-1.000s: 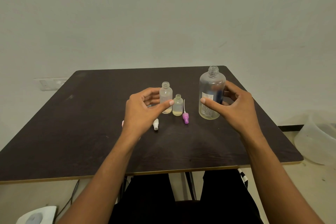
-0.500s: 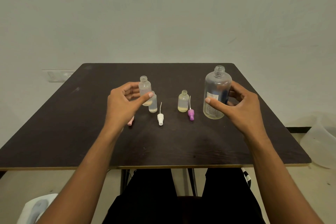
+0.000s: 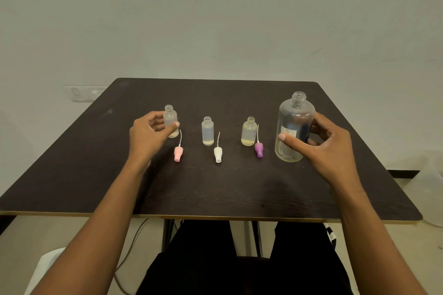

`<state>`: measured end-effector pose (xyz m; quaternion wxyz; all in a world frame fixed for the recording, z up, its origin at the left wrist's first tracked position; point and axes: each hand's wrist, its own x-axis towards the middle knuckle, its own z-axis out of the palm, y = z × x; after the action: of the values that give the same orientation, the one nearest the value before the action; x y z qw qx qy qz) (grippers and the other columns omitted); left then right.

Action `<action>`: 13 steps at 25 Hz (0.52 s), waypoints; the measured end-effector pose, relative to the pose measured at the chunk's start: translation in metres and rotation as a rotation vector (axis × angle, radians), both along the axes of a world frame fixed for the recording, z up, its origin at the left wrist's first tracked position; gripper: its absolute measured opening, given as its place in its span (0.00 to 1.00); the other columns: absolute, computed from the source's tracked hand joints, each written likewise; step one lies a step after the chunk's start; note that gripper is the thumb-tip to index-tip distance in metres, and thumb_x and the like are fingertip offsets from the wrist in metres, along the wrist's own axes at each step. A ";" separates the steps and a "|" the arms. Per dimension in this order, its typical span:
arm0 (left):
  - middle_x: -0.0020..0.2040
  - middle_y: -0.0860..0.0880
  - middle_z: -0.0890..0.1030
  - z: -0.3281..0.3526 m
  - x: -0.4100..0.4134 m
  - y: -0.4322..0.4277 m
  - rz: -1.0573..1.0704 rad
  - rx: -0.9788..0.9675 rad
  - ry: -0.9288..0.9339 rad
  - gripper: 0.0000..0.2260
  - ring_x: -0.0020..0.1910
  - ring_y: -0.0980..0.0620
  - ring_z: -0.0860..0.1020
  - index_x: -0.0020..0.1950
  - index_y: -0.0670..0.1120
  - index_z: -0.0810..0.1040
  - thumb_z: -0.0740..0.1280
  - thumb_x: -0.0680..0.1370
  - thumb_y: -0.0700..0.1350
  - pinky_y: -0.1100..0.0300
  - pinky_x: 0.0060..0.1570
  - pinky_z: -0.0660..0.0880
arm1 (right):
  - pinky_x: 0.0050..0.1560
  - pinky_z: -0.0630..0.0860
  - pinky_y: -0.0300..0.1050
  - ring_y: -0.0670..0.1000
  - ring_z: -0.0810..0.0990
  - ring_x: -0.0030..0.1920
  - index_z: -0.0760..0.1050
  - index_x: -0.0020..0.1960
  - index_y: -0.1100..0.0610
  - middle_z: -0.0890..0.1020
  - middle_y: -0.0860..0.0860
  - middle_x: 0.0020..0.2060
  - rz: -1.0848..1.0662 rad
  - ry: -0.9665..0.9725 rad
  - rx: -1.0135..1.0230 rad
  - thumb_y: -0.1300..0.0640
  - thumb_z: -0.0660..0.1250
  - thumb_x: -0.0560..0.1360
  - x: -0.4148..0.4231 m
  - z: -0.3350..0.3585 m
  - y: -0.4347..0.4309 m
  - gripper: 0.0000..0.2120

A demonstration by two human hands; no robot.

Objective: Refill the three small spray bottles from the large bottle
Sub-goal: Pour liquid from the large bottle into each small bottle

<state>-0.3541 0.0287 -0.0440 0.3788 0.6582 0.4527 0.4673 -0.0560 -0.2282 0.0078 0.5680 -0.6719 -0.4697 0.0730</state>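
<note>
On the dark table (image 3: 72,165) three small spray bottles stood in a row with their necks open, and the large bottle (image 3: 295,124) stood upright at the right end of that row, also uncapped. The left hand (image 3: 149,135) gripped the left small bottle (image 3: 170,118), thumb across its front and fingers curled behind it; the bottle was upright and looked almost empty, though the thumb hid its base, and whether it rested on the table or was held just above it could not be told. The middle small bottle (image 3: 207,131) stood alone, clear-walled, with only a thin yellowish layer at the bottom. The right small bottle (image 3: 249,131) held a slightly deeper layer of pale yellow liquid, still well under half. The right hand (image 3: 329,148) was wrapped round the large bottle, thumb pressed on the front beside its printed label and fingers curled round the far side; the liquid level inside was hard to read through the cloudy plastic. Three spray tops lay on the table in front of the small bottles, each with its thin dip tube pointing away from the person: a pink spray top (image 3: 178,154) near the left bottle, a white spray top (image 3: 218,154) near the middle one, and a purple spray top (image 3: 259,149) between the right small bottle and the large bottle.
</note>
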 end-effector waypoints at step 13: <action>0.50 0.59 0.87 -0.022 -0.001 0.009 0.043 -0.058 0.052 0.15 0.49 0.65 0.85 0.56 0.56 0.84 0.81 0.73 0.45 0.64 0.52 0.80 | 0.68 0.80 0.53 0.49 0.82 0.66 0.76 0.75 0.48 0.83 0.46 0.66 -0.030 0.016 -0.036 0.38 0.79 0.66 0.006 -0.009 -0.013 0.40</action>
<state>-0.3555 0.0379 -0.0662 0.3758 0.6490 0.4895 0.4448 -0.0499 -0.2413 -0.0008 0.5607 -0.6883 -0.4535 0.0784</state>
